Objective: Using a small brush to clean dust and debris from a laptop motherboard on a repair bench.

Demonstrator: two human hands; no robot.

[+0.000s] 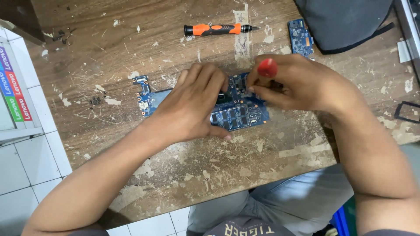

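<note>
A blue circuit board (pixel 238 114) lies flat in the middle of a worn wooden table (pixel 131 43). My left hand (pixel 192 105) presses down on the board's middle, fingers spread over it and hiding much of it. My right hand (pixel 297 83) grips a tool with a red handle (pixel 267 67), held upright over the board's upper right part. The tool's tip is hidden behind my fingers.
An orange-and-black screwdriver (pixel 216 29) lies at the back of the table. A small blue board (pixel 300 37) sits beside a dark grey bag (pixel 345 22) at the back right. Tiny screws (pixel 95 101) lie at left. A black frame piece (pixel 407 112) is at the right edge.
</note>
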